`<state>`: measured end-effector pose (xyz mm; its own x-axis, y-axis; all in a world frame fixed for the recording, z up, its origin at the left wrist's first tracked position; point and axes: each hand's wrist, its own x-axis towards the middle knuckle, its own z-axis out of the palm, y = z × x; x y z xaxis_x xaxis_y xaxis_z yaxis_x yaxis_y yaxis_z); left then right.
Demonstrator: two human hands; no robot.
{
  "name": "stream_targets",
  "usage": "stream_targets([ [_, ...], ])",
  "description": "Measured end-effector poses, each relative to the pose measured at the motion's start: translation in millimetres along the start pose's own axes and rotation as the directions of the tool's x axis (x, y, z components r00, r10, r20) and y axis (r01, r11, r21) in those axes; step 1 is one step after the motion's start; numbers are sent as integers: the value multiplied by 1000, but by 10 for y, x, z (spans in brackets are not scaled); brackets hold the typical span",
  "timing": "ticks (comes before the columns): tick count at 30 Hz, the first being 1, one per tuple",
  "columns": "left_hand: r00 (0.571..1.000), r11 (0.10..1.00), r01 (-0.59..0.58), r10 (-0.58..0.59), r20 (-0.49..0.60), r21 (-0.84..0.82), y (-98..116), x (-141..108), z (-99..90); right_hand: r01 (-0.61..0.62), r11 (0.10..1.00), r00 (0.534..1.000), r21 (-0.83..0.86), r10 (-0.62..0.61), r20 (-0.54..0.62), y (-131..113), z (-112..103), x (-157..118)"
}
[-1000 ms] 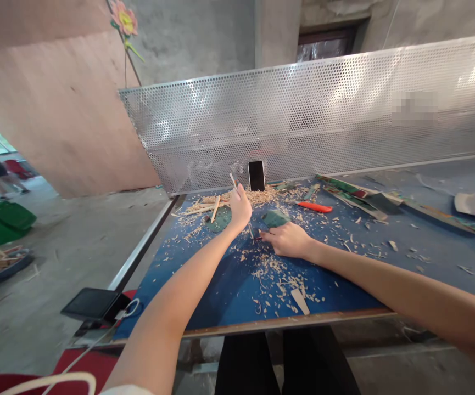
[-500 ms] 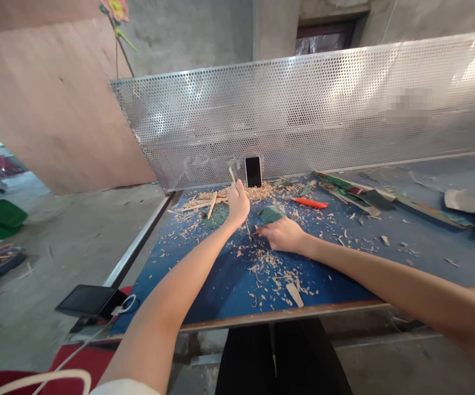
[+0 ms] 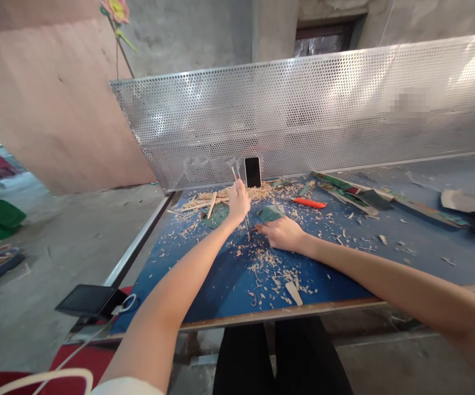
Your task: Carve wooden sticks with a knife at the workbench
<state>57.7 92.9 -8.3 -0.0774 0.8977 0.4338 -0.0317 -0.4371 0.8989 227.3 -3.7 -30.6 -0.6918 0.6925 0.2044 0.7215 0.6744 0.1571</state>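
My left hand is closed around a thin pale wooden stick; its upper end sticks out above the fist and its lower end points down at the table. Just to the right, my right hand is closed on a small dark tool, its tip close to the stick's lower end. A green piece shows at the back of the right hand; whether it is held I cannot tell. Behind the left hand, a round green piece lies under a flat wooden strip.
Wood shavings cover much of the blue table. A phone leans on the perforated metal screen. To the right lie an orange-handled knife and green strips. A black device is at the left edge.
The stick in my left hand has shifted slightly at both ends. My right hand and its tool have hardly moved.
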Motion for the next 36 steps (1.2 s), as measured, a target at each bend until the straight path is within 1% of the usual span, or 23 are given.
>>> stream_targets([
  [3, 994, 991, 79, -71, 82, -109, 70, -31, 18, 23, 1000, 999, 16, -23, 26, -3, -17, 0],
  [5, 991, 986, 98, -84, 108, -138, 101, -48, 12, 39, 999, 999, 13, -39, 13, 1, -7, -13],
  [9, 991, 981, 96, -79, 106, -167, 112, -58, -2, 30, 999, 998, -31, -31, -48, 2, 24, -43],
  [13, 990, 980, 105, -88, 110, -167, 105, -53, 2, 6, 1000, 999, -21, -6, -38, 7, 31, -29],
  [16, 989, 976, 130, -113, 99, -176, 105, -50, -13, 43, 999, 999, 26, -42, -21, 37, 43, -5],
  [18, 990, 971, 127, -110, 92, -203, 106, -51, -31, 75, 996, 997, 38, -74, -29, 67, 56, 4],
  [22, 992, 964, 106, -86, 89, -246, 110, -58, -47, 169, 985, 982, 31, -166, -85, 156, 63, 19],
  [23, 992, 962, 107, -89, 85, -251, 110, -57, -45, 173, 984, 979, 37, -168, -112, 189, 57, 25],
  [24, 992, 961, 112, -95, 80, -254, 108, -55, -42, 154, 987, 978, 50, -145, -149, 228, 47, 32],
  [25, 992, 959, 118, -102, 72, -257, 106, -50, -40, 109, 991, 976, 74, -93, -195, 273, 34, 39],
  [27, 992, 958, 128, -119, 52, -256, 97, -37, -42, -24, 989, 954, 149, 67, -291, 376, 1, 53],
  [29, 991, 958, 136, -131, 35, -253, 84, -21, -58, -159, 959, 916, 235, 232, -328, 488, -36, 59],
  [31, 989, 956, 147, -146, 19, -253, 67, -5, -84, -270, 918, 894, 289, 351, -278, 594, -70, 55],
  [33, 985, 953, 165, -172, -3, -252, 45, 9, -112, -368, 881, 886, 297, 429, -174, 679, -91, 45],
  [36, 976, 948, 200, -214, -31, -249, 9, 22, -148, -490, 829, 859, 271, 512, -15, 759, -85, 35],
])
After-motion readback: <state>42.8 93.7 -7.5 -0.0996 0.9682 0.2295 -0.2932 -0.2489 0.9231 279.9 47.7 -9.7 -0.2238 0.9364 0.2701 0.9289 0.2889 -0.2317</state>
